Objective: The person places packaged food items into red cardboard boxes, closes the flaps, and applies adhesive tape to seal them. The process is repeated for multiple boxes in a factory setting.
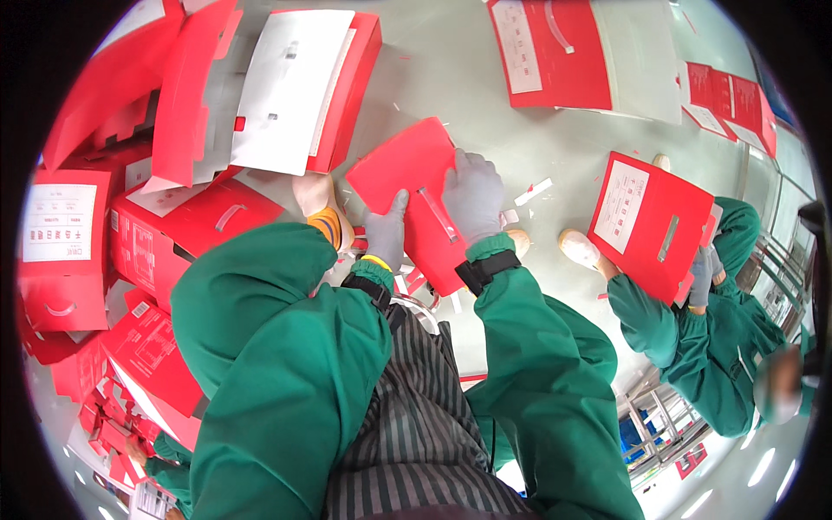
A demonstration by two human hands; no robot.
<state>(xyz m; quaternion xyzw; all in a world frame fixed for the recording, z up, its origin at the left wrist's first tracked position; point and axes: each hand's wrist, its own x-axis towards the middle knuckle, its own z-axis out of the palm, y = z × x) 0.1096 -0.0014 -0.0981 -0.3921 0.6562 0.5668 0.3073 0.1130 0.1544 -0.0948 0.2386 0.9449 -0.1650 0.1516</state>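
- Red carton: it is being held tilted in front of the person, over the floor, its long slot lying between the hands.
- The near left edge is being gripped by the gloved left hand, thumb pressed on the red face; the other fingers are mostly being hidden.
- The right edge is being grasped by the gloved right hand, fingers bent and nearly closed; how tightly cannot be told.
- The carton is apparently being steadied while its slotted face is being handled, judging by the thumbs' placing.
- For the next move, a firm hold on both edges is probably being called for, with pressure being spread away from the slot.
- Paper scraps are being left well apart from the fingers.
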